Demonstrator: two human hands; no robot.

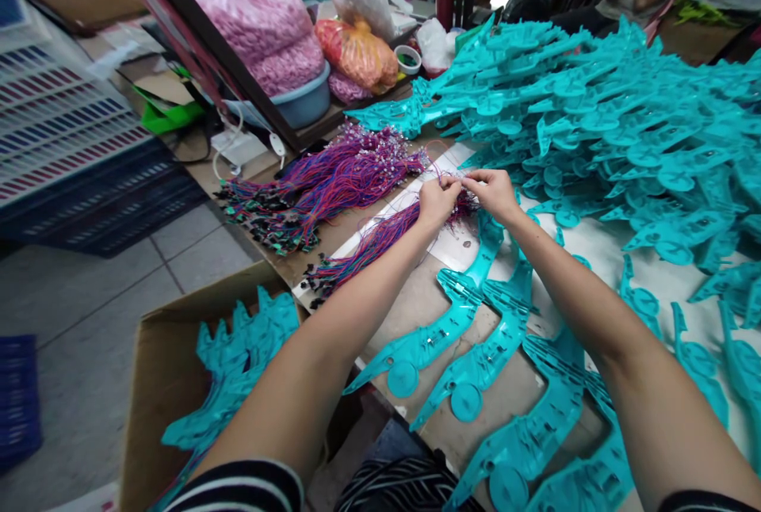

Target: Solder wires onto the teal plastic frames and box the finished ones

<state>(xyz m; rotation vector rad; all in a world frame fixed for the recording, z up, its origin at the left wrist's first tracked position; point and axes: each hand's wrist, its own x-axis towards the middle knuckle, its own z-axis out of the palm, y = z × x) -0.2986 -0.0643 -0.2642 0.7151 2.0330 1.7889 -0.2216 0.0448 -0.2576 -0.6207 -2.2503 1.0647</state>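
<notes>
My left hand (437,199) and my right hand (493,191) meet over the far middle of the table, both with fingers pinched together on thin red and blue wires. A small bundle of those wires (369,246) trails back from my left hand toward the table's left edge. A bigger heap of red and blue wires (324,183) with small dark parts at one end lies just beyond it. Several teal plastic shells (476,373) lie in a row on the table between my forearms.
A large pile of teal shells (600,116) fills the table's right and far side. A cardboard box (172,385) with more teal shells sits at the lower left. Bags of pink (265,24) and orange (357,52) pieces stand at the back, the pink in a basin. Stacked crates (65,124) at left.
</notes>
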